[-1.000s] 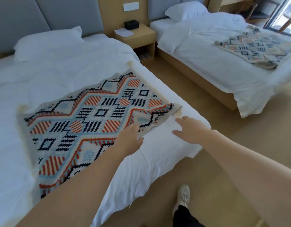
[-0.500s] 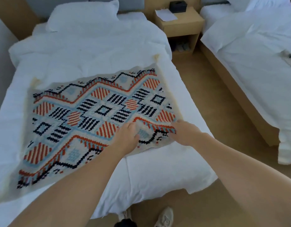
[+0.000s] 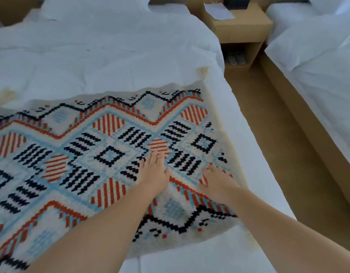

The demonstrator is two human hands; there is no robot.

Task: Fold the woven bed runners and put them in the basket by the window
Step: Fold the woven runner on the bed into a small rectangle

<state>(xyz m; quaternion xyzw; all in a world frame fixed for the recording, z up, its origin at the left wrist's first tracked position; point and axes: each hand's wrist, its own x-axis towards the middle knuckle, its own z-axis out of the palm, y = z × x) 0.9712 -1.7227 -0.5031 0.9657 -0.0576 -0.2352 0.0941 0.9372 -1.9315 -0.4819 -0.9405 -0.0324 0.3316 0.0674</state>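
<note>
Since half a second ago, both hands have slid from the runner's near right edge further in over its pattern, and the view has drawn closer to the bed. The woven bed runner (image 3: 111, 154) lies spread flat and unfolded across the white duvet of the near bed (image 3: 111, 56), filling the lower left and centre of the frame, its right end just short of the mattress edge. The left hand (image 3: 153, 172) lies palm down on it at centre frame, fingers straight and close together, tips reaching an orange striped diamond. The right hand (image 3: 217, 184), just to the right of it and apart from it, also lies flat on the weave, fingers slightly spread, near the runner's right border. Neither hand grips any cloth. A cream tassel (image 3: 202, 70) trails from the runner's far right corner onto the duvet. At the upper right stands a wooden nightstand (image 3: 243, 28) with a sheet of paper (image 3: 219, 10) on top and a pair of slippers (image 3: 236, 58) in its open shelf. A second white bed (image 3: 317, 62) fills the right edge, across a strip of tan floor (image 3: 272, 138).
</note>
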